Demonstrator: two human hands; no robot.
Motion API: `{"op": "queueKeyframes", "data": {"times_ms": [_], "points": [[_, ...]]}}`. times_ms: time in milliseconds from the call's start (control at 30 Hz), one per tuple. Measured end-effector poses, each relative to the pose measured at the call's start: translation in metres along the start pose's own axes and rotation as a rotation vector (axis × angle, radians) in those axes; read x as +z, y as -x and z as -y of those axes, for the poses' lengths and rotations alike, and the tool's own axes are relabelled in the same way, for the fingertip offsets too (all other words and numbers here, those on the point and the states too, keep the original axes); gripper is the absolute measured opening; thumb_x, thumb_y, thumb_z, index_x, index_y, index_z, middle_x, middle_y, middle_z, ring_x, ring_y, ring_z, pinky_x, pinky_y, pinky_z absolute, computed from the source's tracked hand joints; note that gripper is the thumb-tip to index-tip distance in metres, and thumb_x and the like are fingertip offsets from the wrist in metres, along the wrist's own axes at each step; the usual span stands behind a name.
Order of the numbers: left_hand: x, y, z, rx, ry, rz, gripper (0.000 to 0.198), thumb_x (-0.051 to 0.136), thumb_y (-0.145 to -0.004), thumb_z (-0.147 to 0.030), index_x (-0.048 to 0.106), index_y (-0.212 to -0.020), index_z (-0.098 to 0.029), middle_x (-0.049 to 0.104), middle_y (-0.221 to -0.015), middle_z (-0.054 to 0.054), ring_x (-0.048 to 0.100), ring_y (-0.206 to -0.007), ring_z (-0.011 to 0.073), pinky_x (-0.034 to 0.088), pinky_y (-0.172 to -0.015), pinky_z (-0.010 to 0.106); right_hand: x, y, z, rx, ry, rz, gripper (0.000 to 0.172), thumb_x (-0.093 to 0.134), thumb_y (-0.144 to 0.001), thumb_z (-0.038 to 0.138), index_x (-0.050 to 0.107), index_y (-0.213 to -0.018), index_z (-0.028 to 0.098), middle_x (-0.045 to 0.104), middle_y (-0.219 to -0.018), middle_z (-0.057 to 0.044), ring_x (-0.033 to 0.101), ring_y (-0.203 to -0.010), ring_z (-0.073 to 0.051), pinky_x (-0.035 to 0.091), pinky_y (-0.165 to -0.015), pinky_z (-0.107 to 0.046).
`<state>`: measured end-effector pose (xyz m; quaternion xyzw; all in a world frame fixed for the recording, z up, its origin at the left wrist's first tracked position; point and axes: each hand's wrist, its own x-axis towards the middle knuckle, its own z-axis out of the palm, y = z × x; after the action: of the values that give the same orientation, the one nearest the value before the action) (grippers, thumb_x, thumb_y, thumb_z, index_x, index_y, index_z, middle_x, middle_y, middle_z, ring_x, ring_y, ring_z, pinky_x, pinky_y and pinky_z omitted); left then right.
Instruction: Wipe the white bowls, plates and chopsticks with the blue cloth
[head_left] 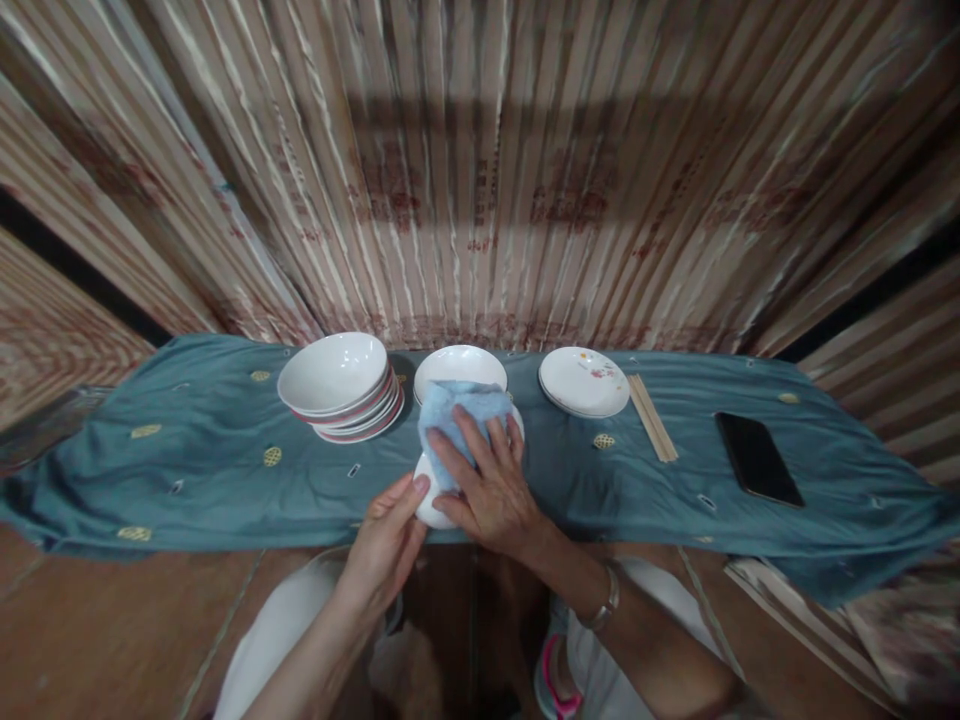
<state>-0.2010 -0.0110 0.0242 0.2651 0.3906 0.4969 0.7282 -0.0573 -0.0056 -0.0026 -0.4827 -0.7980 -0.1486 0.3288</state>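
Above the front edge of the cloth-covered surface, my left hand (388,540) grips the near left rim of a white plate (429,508), thumb on top. A light blue cloth (444,408) covers much of that plate. Over the cloth lies my right hand (501,497), its fingers bent and somewhat spread, pressing it against the plate. The right thumb is close to the plate's near edge. Just beyond the cloth, a white dish (461,362) rests on the surface, partly hidden by it.
Stacked white bowls (334,375) with red bands stand at left. To the right are small flower-patterned plates (585,382), a bundle of chopsticks (654,420) and a black phone (757,458). A teal patterned tablecloth (225,480) lies beneath; a striped curtain (465,200) hangs behind.
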Motion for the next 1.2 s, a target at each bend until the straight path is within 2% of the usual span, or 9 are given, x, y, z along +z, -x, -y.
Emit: {"op": "queueKeyframes", "data": {"times_ms": [133, 367, 500, 667, 900, 1200], "points": [[-0.006, -0.003, -0.001, -0.045, 0.032, -0.003, 0.032, 0.085, -0.057, -0.031, 0.077, -0.083, -0.014, 0.076, -0.084, 0.01, 0.069, -0.089, 0.0265, 0.054, -0.084, 0.037, 0.005, -0.001, -0.008, 0.073, -0.061, 0.002, 0.061, 0.044, -0.091, 0.05, 0.038, -0.144, 0.021, 0.029, -0.153, -0.012, 0.026, -0.137, -0.034, 0.017, -0.111, -0.056], [-0.013, -0.008, -0.001, -0.038, 0.094, -0.027, 0.031, 0.082, -0.063, -0.028, 0.075, -0.089, -0.012, 0.076, -0.088, 0.011, 0.068, -0.098, 0.0292, 0.053, -0.091, 0.04, 0.013, 0.007, -0.022, 0.177, -0.175, 0.04, 0.065, 0.04, -0.093, 0.036, 0.017, -0.151, 0.016, 0.013, -0.158, -0.016, 0.017, -0.143, -0.032, 0.018, -0.112, -0.057], [-0.018, -0.012, 0.0, -0.026, 0.128, -0.057, 0.034, 0.078, -0.068, -0.024, 0.072, -0.098, -0.011, 0.076, -0.093, 0.013, 0.067, -0.101, 0.0296, 0.053, -0.092, 0.041, 0.015, 0.009, -0.025, 0.206, -0.214, 0.016, 0.068, 0.04, -0.093, 0.032, 0.01, -0.152, 0.017, 0.012, -0.159, -0.014, 0.014, -0.145, -0.029, 0.019, -0.115, -0.054], [-0.025, -0.016, -0.001, -0.044, 0.162, -0.064, 0.037, 0.072, -0.076, -0.024, 0.068, -0.111, -0.012, 0.074, -0.102, 0.013, 0.067, -0.103, 0.0282, 0.053, -0.092, 0.041, 0.019, 0.015, -0.027, 0.252, -0.264, -0.009, 0.07, 0.041, -0.094, 0.032, 0.006, -0.152, 0.018, 0.008, -0.159, -0.013, 0.01, -0.146, -0.028, 0.02, -0.116, -0.052], [-0.025, -0.018, -0.006, -0.052, 0.219, -0.099, 0.043, 0.064, -0.083, -0.02, 0.059, -0.125, -0.013, 0.075, -0.102, 0.011, 0.067, -0.104, 0.0268, 0.051, -0.095, 0.042, 0.026, 0.029, -0.025, 0.274, -0.293, 0.005, 0.074, 0.042, -0.095, 0.033, -0.002, -0.152, 0.017, 0.0, -0.159, -0.015, 0.006, -0.147, -0.03, 0.023, -0.115, -0.055], [-0.026, -0.022, -0.01, -0.067, 0.222, -0.095, 0.046, 0.061, -0.086, -0.021, 0.056, -0.13, -0.016, 0.075, -0.101, 0.01, 0.067, -0.104, 0.0261, 0.052, -0.095, 0.042, 0.029, 0.05, -0.017, 0.247, -0.259, 0.12, 0.078, 0.042, -0.095, 0.037, -0.005, -0.152, 0.014, -0.003, -0.159, -0.019, 0.002, -0.146, -0.033, 0.025, -0.112, -0.059]]}}
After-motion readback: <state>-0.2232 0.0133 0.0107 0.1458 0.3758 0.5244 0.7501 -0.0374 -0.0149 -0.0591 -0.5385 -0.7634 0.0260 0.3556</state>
